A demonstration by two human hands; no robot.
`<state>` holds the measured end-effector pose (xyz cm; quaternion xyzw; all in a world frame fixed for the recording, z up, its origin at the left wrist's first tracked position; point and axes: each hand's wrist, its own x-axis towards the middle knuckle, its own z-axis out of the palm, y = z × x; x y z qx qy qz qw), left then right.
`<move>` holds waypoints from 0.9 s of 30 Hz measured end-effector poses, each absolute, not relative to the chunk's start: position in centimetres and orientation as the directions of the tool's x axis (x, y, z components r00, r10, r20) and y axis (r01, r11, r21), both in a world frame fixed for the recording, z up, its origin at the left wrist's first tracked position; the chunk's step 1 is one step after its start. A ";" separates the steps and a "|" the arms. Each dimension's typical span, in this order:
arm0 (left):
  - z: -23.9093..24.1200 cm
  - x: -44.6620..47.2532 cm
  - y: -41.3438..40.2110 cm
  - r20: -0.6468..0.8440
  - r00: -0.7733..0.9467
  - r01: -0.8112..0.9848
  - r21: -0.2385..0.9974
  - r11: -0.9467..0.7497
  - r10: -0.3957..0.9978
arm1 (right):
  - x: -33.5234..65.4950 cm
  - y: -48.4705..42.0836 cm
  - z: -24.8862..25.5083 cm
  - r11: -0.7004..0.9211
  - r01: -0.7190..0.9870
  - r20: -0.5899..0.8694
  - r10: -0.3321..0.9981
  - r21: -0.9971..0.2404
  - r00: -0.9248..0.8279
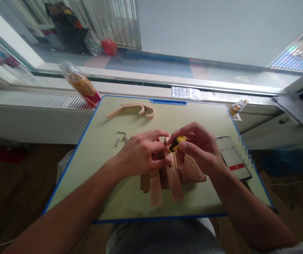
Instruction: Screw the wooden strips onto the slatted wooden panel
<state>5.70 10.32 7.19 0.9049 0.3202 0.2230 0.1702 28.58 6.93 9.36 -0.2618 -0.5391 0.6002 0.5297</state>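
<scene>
My right hand (200, 150) is closed around the yellow and black handle of a short screwdriver (176, 144), which points down and left at a wooden hook (174, 183). My left hand (143, 151) has its fingers bent round the upper part of the wood, gripping it beside the screwdriver's tip. A second wooden strip (155, 188) lies next to the hook, partly under my left hand. Both pieces rest on brown corrugated cardboard (192, 171). The screwdriver's tip and any screw under it are hidden by my fingers.
Two curved wooden hooks (131, 108) lie at the back left of the blue-edged table (109, 208). Several screws (121, 137) are scattered left of my left hand. A phone (233, 158) lies on the right. Bottles (81, 84) stand beyond the table by the window.
</scene>
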 end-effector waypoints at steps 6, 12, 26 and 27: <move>7.4 5.6 10.2 0.283 0.695 0.522 0.435 -0.734 0.661 | 29.1 7.2 8.7 0.113 -0.328 0.227 0.915 -0.938 -0.333; 7.4 5.5 10.2 0.286 0.700 0.525 0.415 -0.743 0.654 | 29.4 7.2 8.9 0.149 -0.319 0.258 0.907 -0.936 -0.334; 7.4 5.7 10.2 0.282 0.691 0.512 0.459 -0.726 0.665 | 29.0 6.8 8.8 0.210 -0.312 0.305 0.905 -0.926 -0.296; 7.4 5.7 10.2 0.281 0.693 0.512 0.458 -0.727 0.664 | 28.9 6.8 8.9 0.202 -0.317 0.299 0.907 -0.927 -0.298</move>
